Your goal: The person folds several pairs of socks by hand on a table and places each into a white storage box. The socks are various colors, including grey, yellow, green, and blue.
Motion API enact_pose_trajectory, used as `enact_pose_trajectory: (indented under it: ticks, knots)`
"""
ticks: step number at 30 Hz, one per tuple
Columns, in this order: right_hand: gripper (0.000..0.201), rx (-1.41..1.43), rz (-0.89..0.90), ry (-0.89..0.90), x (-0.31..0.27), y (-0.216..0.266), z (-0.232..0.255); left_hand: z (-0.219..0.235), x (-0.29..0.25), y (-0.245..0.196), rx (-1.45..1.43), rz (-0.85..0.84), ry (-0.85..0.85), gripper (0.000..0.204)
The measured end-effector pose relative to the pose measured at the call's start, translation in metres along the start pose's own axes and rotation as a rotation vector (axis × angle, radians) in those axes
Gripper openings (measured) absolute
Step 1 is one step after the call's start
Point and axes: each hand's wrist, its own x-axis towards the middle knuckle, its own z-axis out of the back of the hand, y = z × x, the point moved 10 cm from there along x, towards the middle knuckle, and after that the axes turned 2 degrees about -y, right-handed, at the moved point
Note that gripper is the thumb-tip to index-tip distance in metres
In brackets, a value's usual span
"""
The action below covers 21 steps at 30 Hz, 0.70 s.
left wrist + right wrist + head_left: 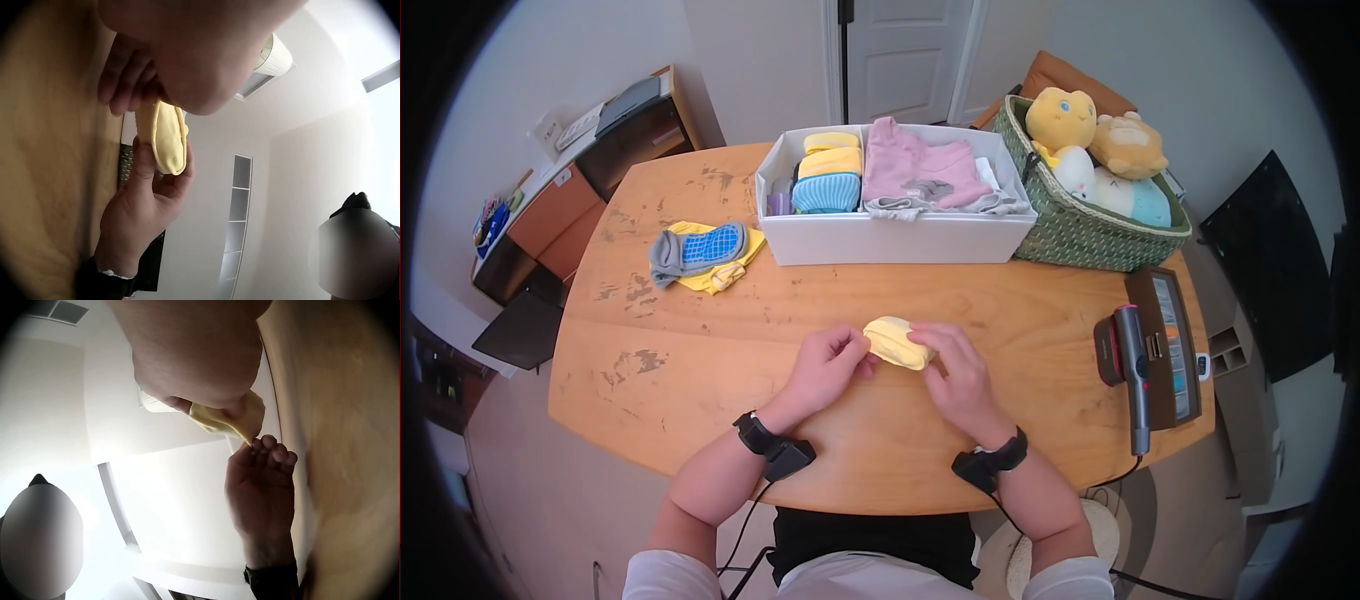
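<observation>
A small folded yellow cloth bundle [897, 343] is held between both hands above the table's front half. The right hand [960, 380] grips its right end, thumb below and fingers on top; in the left wrist view the bundle [169, 139] stands between that hand's thumb and fingers. At the bundle's left end, the left hand [828, 368] pinches the edge with thumb and forefinger, as the right wrist view shows at the cloth's [228, 420] lower corner. The left hand's other fingers are loosely curled.
A white divided box [890, 250] holds rolled yellow and blue cloths and pink and grey clothes. Right of it stands a green basket [1100, 240] of plush toys. Grey-blue and yellow socks [708, 252] lie at left. A styling tool [1135, 380] and brown case [1168, 350] lie at right.
</observation>
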Motion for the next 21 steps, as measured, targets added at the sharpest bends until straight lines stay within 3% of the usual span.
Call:
enact_pose_trajectory:
  ticks: [12, 17, 21]
  knots:
    - [0.038, -0.006, 0.063, -0.002, -0.005, -0.004, -0.005, 0.001, -0.001, -0.012, 0.101, -0.03, -0.026, 0.025]
    - [0.035, -0.048, 0.18, -0.004, -0.007, 0.007, -0.004, -0.019, -0.002, 0.015, -0.447, 0.25, 0.244, 0.023]
    - [0.035, 0.024, 0.212, 0.007, -0.009, 0.01, -0.009, -0.028, -0.006, 0.012, -0.452, 0.251, 0.286, 0.028]
